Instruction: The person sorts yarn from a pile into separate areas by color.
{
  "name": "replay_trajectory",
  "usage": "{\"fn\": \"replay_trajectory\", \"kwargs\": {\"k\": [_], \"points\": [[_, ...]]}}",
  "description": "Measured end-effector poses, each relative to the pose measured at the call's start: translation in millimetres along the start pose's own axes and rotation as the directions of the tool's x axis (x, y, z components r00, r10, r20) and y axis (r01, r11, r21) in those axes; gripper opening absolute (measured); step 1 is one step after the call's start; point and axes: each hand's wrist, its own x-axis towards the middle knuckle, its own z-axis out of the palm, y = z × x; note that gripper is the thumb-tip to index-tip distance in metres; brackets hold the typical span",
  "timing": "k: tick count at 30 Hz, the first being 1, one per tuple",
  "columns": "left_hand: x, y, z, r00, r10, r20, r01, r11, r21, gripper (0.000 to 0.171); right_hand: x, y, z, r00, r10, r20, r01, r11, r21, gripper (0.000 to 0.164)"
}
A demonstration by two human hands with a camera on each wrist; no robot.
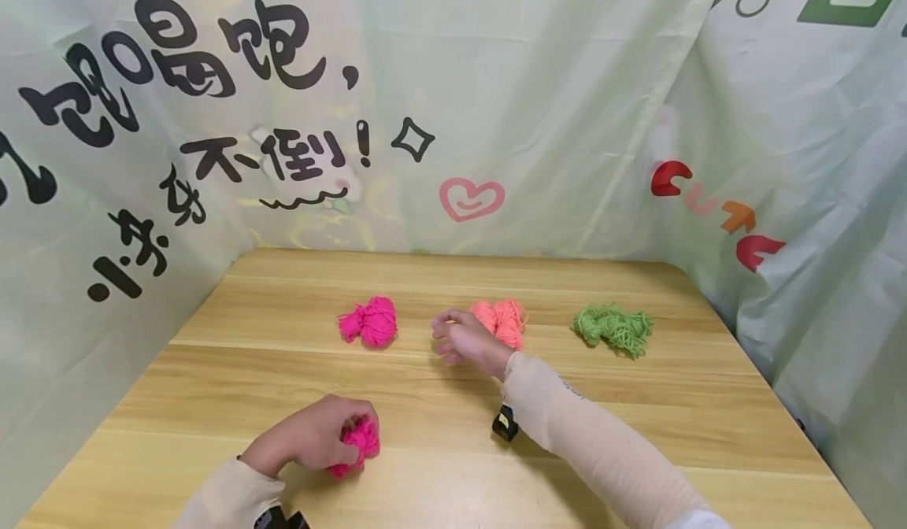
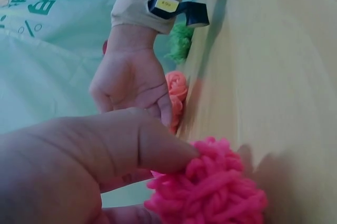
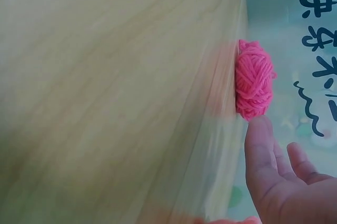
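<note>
Near the front of the table my left hand [image 1: 315, 434] pinches a small bundle of hot pink yarn [image 1: 364, 438]. In the left wrist view the thumb presses on the looped strands of this bundle [image 2: 210, 192]. Farther back, my right hand [image 1: 469, 338] reaches leftward with its fingers relaxed and nothing in them. Right behind that hand lies a coral yarn skein [image 1: 509, 320], which it partly covers in the head view. To the left of its fingertips sits another hot pink yarn skein [image 1: 375, 323], a gap apart from them.
A green yarn skein [image 1: 615, 328] lies at the back right of the wooden table [image 1: 439, 490]. Printed cloth [image 1: 553, 120] hangs behind the table and along both sides. Each wrist carries a small black camera mount [image 1: 505, 424] at the sleeve.
</note>
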Motion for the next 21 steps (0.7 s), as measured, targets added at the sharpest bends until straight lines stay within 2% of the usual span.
{"fn": "replay_trajectory", "kwargs": {"k": [9, 14, 21], "points": [[1.8, -11.4, -5.9, 0.997, 0.006, -0.074, -0.006, 1.0, -0.006, 0.024, 4.9, 1.0, 2.8, 1.0, 0.008, 0.003, -0.008, 0.999, 0.047, 0.042], [4.3, -22.2, -10.8, 0.988, -0.046, -0.148, 0.05, 0.998, 0.027, 0.024, 8.4, 1.2, 4.2, 1.0, 0.008, 0.003, -0.008, 0.998, 0.057, 0.046], [6.4, -32.7, -16.3, 0.964, -0.127, -0.234, 0.134, 0.991, 0.014, 0.026, 14.1, 2.3, 5.2, 1.0, 0.016, -0.007, -0.016, 0.998, 0.068, 0.047]]}}
